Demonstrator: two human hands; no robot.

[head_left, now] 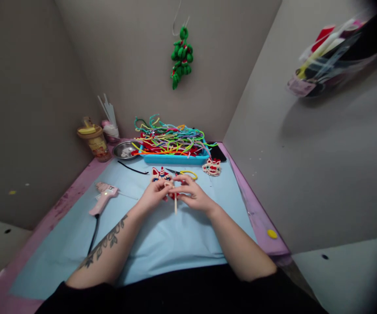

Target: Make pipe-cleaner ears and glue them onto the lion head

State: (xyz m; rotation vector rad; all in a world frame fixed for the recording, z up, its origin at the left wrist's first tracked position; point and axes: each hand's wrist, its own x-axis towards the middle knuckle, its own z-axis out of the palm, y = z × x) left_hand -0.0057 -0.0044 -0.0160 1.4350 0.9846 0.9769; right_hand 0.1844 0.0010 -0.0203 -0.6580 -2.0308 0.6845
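My left hand (155,192) is closed, thumb and fingers pinching a cream pipe cleaner (176,206) whose end hangs down between the hands. From the other side, my right hand (193,194) meets it with curved fingers, thumb and fingertips closed at the same strip. Just beyond my fingertips shows a red, cream and blue pipe-cleaner animal head (161,173); my hands hide its lower part, and I cannot tell whether the strip is joined to it. Behind my right hand lie yellow-handled scissors (188,174). A similar finished-looking cream and red head (212,167) rests farther right.
A blue tray (175,160) heaped with coloured pipe cleaners stands at the back, beside a metal bowl (127,150) and a lidded cup (94,141). A pink glue gun (105,198) and a black pipe cleaner (132,168) lie left. Walls enclose the table; a yellow disc (272,234) lies right.
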